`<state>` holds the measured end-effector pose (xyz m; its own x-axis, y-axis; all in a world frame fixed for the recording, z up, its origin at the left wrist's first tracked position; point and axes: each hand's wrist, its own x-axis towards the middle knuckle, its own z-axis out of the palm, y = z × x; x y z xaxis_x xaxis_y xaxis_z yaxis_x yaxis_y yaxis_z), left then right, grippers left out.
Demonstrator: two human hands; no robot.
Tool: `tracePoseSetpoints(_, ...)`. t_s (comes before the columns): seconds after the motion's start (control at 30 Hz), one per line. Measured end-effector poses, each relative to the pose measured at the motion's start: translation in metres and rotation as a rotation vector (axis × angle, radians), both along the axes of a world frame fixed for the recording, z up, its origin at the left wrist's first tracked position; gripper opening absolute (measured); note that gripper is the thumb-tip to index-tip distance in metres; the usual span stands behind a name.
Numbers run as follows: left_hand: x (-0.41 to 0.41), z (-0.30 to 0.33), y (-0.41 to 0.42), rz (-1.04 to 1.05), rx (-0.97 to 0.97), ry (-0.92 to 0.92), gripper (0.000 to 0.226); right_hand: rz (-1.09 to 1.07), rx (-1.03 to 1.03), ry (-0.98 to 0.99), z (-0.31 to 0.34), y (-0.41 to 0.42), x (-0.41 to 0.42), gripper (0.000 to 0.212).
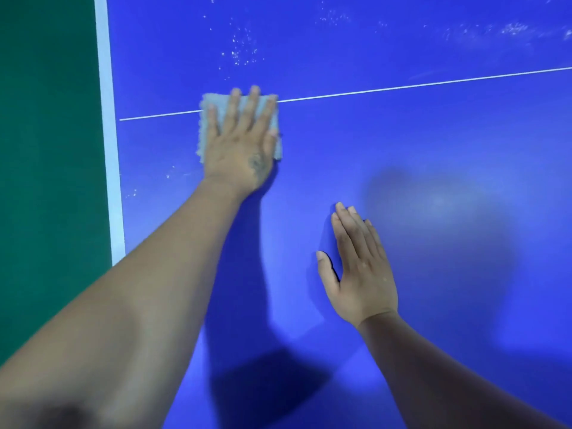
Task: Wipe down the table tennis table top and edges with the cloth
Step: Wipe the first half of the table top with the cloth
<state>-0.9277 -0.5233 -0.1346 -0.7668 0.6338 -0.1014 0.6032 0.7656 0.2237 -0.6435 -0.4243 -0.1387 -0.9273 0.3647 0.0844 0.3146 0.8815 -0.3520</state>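
Note:
The blue table tennis table top [402, 144] fills most of the view. A folded pale grey cloth [206, 125] lies on it, across the thin white centre line [402, 86]. My left hand [241, 144] presses flat on the cloth with straight, spread fingers. My right hand [359, 267] rests flat on the bare blue surface nearer to me, fingers straight and together. White dust specks [241, 51] dot the surface beyond the cloth, and more dust [513, 29] lies at the far right.
The white edge stripe [110, 134] marks the table's left border. Beyond it lies green floor [46, 150]. A few specks [133, 193] sit near the left edge. Shadows of my arms and head fall on the blue surface.

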Motion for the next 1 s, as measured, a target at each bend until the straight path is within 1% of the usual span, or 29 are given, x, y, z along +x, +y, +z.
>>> tracePoseSetpoints(0.1,0.008,-0.003,-0.051,0.145,0.02,0.047,0.06,-0.002,-0.001,-0.011,0.0,0.0,0.0,0.062)
tracePoseSetpoints(0.17,0.034,-0.001,-0.077,0.182,0.01,0.083,0.059,-0.002,-0.004,-0.023,0.0,0.0,0.0,0.062)
tracePoseSetpoints(0.27,0.086,0.004,-0.1,0.224,-0.009,0.076,0.059,-0.001,-0.002,-0.027,0.0,-0.001,0.0,0.062)
tracePoseSetpoints(0.37,0.128,0.004,-0.102,0.239,-0.018,0.075,0.061,0.003,0.005,-0.019,-0.001,-0.001,-0.001,0.062)
tracePoseSetpoints(0.43,0.14,0.004,-0.091,0.253,-0.006,0.065,0.062,0.004,0.007,-0.008,-0.002,-0.001,-0.001,0.061)
tracePoseSetpoints(0.5,0.142,0.004,-0.072,0.207,0.006,0.07,0.062,0.005,0.007,0.009,-0.002,-0.001,-0.001,0.061)
tracePoseSetpoints(0.67,0.107,-0.001,-0.027,-0.032,0.052,0.114,0.059,0.012,-0.005,0.051,-0.003,0.0,0.0,0.064)
tracePoseSetpoints(0.77,0.057,-0.003,-0.013,-0.091,0.052,0.106,0.06,0.009,-0.024,0.044,-0.003,0.0,0.001,0.065)
tracePoseSetpoints(0.83,0.017,-0.005,-0.017,-0.041,0.039,0.088,0.061,0.006,-0.027,0.045,-0.003,0.0,0.001,0.065)
tracePoseSetpoints(0.9,-0.021,-0.007,-0.037,0.082,0.028,0.057,0.062,0.008,-0.032,0.038,-0.003,0.0,0.001,0.065)
tracePoseSetpoints(1.0,-0.04,-0.009,-0.085,0.248,0.009,0.043,0.061,0.017,-0.027,0.023,-0.003,0.0,0.001,0.065)
